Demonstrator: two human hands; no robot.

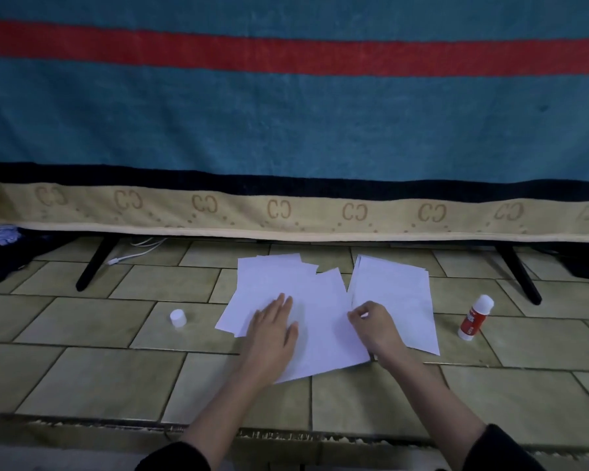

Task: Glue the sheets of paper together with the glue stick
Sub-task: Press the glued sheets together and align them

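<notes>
Two lots of white paper sheets lie on the floor of pale yellow-green tiles.

Item one: a loose, fanned pile of white paper sheets, directly in front of the person; at least four overlapping corners show at its far edge, but an exact count cannot be made.

Item two: a neater stack of white paper sheets, just beside the first on its right, the two edges nearly meeting; its sheet count cannot be told.

Hands, two. The left hand lies flat on the fanned pile, fingers straight and together, pressing down and gripping nothing. The right hand sits at the seam between the two lots, its fingertips curled and pinching the near edge of a sheet; which lot that sheet belongs to cannot be told. Both forearms are bare, with dark sleeves at the elbows.

One glue stick with a red label and white ends, lying tilted on the tiles, right of the neat stack and apart from it.

One small white round cap, standing on the tiles, left of the fanned pile and apart from it.

Behind: one large teal blanket with a red stripe and a beige patterned border, hanging across the whole view. Two black slanted legs show beneath it, one at each side. One white cable lies near the left leg. One heap of dark cloth lies at far left.
</notes>
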